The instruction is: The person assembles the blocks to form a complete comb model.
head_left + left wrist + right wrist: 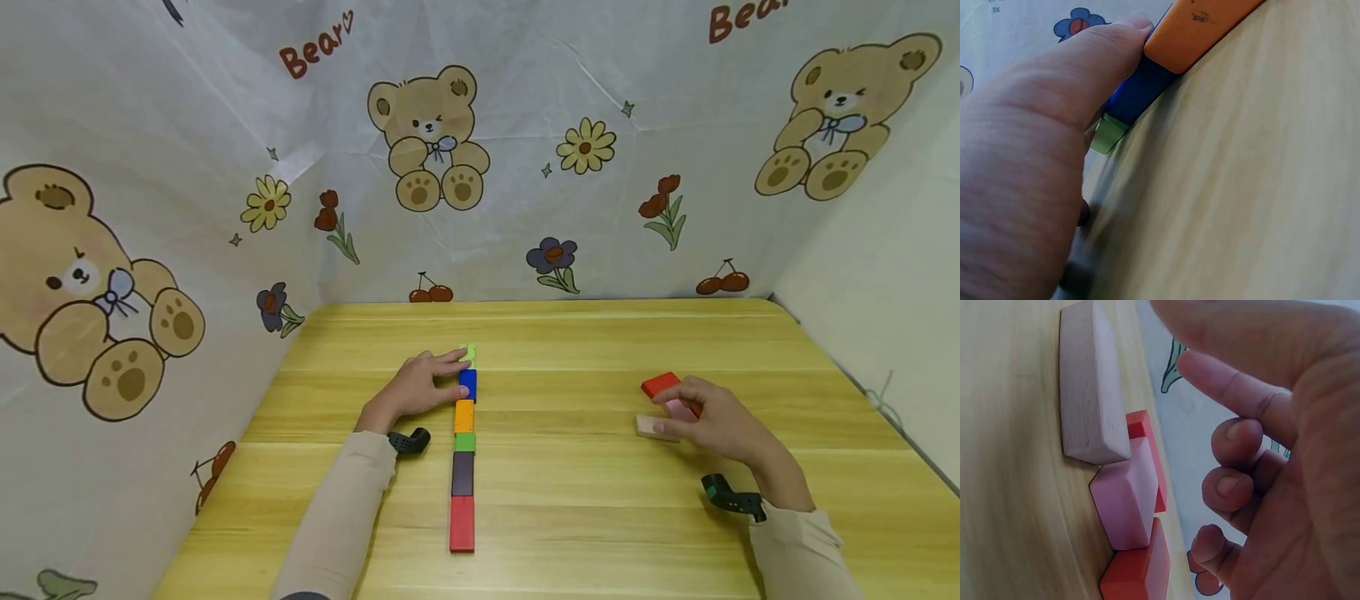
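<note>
A straight row of coloured wooden blocks runs away from me. Its far end is a light green block (470, 353), then a blue block (468, 382), an orange block (465, 417), a green block (465, 442), a dark purple block (462, 473) and a red block (462, 525). My left hand (414, 385) rests on the far end, thumb on the blue block, fingers at the light green one. Over a small group at the right hovers my right hand (716, 419), fingers loosely bent, holding nothing. Below it lie a plain wood block (1088, 387), a pink block (1124, 500) and red blocks (1138, 569).
The wood-grain table (562, 517) stretches between the two groups. A white cloth (510, 50) printed with bears and flowers hangs behind it and along the left side. At the right stands a pale wall (900, 267), with a thin cord near the table's edge.
</note>
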